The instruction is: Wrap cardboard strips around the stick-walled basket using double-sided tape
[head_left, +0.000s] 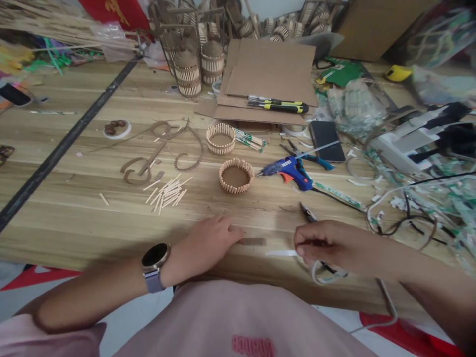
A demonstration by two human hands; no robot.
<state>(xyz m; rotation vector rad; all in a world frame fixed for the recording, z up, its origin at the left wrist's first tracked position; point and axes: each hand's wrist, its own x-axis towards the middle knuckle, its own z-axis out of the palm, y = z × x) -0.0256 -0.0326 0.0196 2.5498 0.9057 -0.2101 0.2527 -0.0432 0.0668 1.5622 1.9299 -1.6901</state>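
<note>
My left hand (pixel 211 243), with a watch on its wrist, rests on the table near the front edge. Its fingers are bent, and the thumb and fingertips press the left end of a thin brown strip (pixel 255 241). To the right, my right hand (pixel 323 241) is closed in a pinch on a narrow white strip (pixel 283 253) that sticks out to the left. A curled white band (pixel 317 275) hangs below that hand. Behind its knuckles shows the dark tip of a pointed tool (pixel 308 212), the rest mostly hidden.
Two round stick-walled baskets (pixel 236 177) stand ahead, beside a blue glue gun (pixel 292 171) and pliers (pixel 316 159). Loose sticks (pixel 169 193) lie left. Cardboard sheets (pixel 271 69) with cutters (pixel 278 105) are behind. Cables and scraps (pixel 409 208) clutter the right.
</note>
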